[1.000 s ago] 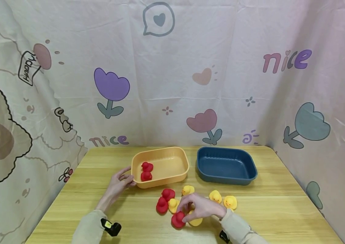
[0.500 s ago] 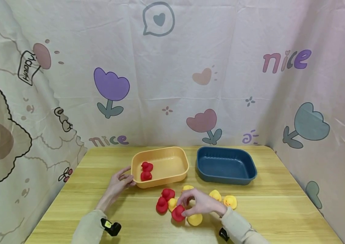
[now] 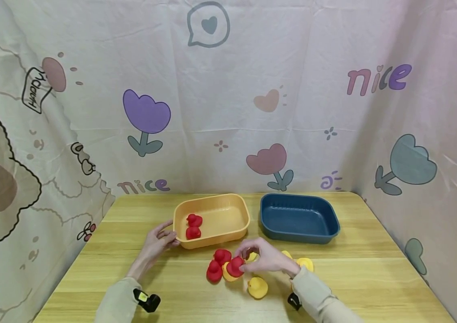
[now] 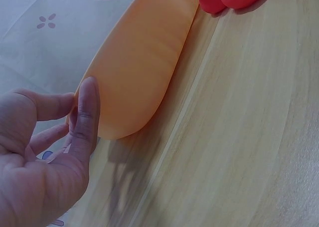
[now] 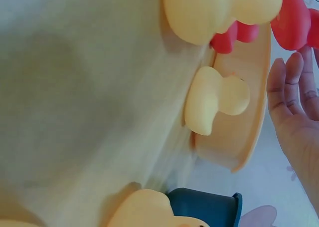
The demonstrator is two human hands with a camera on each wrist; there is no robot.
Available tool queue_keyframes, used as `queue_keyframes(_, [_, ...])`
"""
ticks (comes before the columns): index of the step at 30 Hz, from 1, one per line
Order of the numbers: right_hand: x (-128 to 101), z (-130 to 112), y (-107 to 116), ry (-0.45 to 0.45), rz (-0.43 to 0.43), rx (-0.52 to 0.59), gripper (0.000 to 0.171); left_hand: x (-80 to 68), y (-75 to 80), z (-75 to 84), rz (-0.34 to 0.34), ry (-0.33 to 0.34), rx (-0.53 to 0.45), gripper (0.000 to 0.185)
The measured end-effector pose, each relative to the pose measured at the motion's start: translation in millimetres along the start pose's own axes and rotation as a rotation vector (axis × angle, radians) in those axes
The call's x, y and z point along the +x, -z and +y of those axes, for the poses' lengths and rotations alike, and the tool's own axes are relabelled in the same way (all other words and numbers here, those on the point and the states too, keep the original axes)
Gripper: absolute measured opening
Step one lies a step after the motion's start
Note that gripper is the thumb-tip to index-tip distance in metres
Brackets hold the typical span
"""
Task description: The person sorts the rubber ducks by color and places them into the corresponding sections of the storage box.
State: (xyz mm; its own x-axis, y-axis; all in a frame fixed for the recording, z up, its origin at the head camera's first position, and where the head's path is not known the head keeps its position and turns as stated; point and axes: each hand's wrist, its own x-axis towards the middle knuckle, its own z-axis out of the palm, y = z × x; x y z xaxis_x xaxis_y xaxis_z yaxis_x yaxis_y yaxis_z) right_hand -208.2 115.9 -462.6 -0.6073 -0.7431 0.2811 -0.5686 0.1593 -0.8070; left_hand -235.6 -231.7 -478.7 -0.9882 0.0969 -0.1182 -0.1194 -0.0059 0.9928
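With the tips of its thumb and fingers, my right hand (image 3: 264,258) pinches a red rubber duck (image 3: 235,266), which overlaps a yellow duck (image 3: 229,274) in the head view. The right wrist view shows this red duck (image 5: 291,22) at the fingertips, raised above the wood. My left hand (image 3: 157,242) holds the near left corner of the orange-yellow tray (image 3: 212,242), thumb and fingers at its rim; the left wrist view shows the tray's outer wall (image 4: 134,62). Inside the tray sit two red ducks (image 3: 194,220) along its left side.
A dark blue tray (image 3: 297,237) stands right of the orange-yellow one. Two red ducks (image 3: 214,272) lie on the wooden table (image 3: 180,291) left of my right hand. Around that hand are several yellow ducks (image 3: 257,287), some partly hidden. A printed cloth (image 3: 212,112) hangs behind.
My right hand has taken up the red duck from the table's near part and moved it away from me, uncovering the nearest yellow duck. The left hand has stayed put.
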Motion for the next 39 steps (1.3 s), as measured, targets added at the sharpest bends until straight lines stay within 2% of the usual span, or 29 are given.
queue_keyframes(4, [6.1,-11.7,7.2,-0.009,0.036,-0.01,0.021,-1.0,0.0,0.7,-0.004,-0.001,0.005,0.059])
queue_keyframes(9, [13.4,-1.9,13.5,-0.024,0.074,-0.019,0.024,-1.2,-0.4,1.5,-0.003,-0.004,0.016,0.059])
queue_keyframes(15, [23.4,-4.1,22.9,0.026,0.129,-0.052,0.026,-0.6,-1.0,1.1,0.011,-0.002,0.02,0.058])
queue_keyframes(20, [32.2,-9.6,30.0,0.012,0.163,-0.081,0.027,0.2,-1.0,0.6,0.013,0.006,0.016,0.057])
queue_keyframes(29, [47.2,-45.0,41.8,0.002,0.188,-0.087,0.027,0.1,0.3,1.5,-0.017,0.006,-0.026,0.061])
queue_keyframes(34, [55.6,-49.7,47.9,-0.037,0.191,-0.073,0.028,-0.4,-0.1,1.9,-0.017,0.004,-0.021,0.06])
queue_keyframes(39, [65.0,-50.2,51.4,-0.015,0.193,-0.089,0.029,-0.5,-0.3,1.4,-0.007,0.002,-0.003,0.058])
